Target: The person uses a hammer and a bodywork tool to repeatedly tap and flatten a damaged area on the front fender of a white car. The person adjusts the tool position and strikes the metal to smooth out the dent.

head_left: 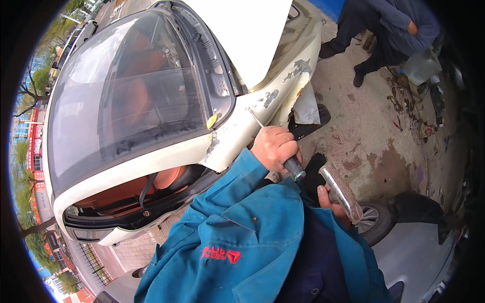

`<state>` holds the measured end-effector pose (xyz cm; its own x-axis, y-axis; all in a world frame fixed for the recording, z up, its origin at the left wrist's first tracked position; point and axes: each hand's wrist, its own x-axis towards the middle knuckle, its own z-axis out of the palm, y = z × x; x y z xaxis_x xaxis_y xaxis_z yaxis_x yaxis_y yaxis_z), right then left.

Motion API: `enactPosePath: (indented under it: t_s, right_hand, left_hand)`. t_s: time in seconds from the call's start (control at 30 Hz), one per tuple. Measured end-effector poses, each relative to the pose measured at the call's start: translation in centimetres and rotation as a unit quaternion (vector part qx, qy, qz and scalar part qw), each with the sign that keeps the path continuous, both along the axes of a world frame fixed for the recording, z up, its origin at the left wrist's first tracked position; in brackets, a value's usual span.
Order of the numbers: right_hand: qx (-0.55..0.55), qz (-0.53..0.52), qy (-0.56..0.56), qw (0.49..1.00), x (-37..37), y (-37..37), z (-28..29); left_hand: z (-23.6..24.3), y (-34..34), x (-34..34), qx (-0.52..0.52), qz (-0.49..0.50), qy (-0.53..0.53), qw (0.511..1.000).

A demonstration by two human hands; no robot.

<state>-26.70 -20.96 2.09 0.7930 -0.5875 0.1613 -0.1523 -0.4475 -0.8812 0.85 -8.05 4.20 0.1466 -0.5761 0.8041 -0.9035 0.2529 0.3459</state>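
My left hand is closed round the dark handle of a screwdriver. Its thin metal shaft points up and left to the cream car's fender, the tip at or very near the paint. Bare grey patches mark the fender beside it. Lower and to the right, my right hand grips a thick, scuffed silver metal bar, held apart from the car. The fingers under the bar are mostly hidden.
The car's white hood stands raised beyond the windshield, and a yellow leaf lies at the glass edge. Another person is at the upper right, near a translucent container. A car wheel is at lower right.
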Motion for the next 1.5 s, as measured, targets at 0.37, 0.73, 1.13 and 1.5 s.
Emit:
enactPosePath:
  t_s: [0.37,0.73,1.13,1.5]
  right_hand:
    - [-0.215,0.044,-0.079,0.972,1.1,-0.5,0.6]
    - [-0.164,0.105,-0.052,0.980,1.9,-0.1,-0.3]
    - [0.029,0.054,0.017,0.998,0.6,-1.3,-0.4]
    - [0.013,0.079,0.062,0.995,0.4,-2.2,-1.0]
  left_hand:
    - [0.2,-0.5,0.7,-0.012,-0.007,0.015,1.000]
    - [0.0,1.0,3.3,0.070,0.041,-0.022,0.996]
    - [0.1,0.0,-0.3,-0.004,0.011,0.035,0.999]
    - [0.0,-1.0,0.9,-0.008,0.053,0.054,0.997]
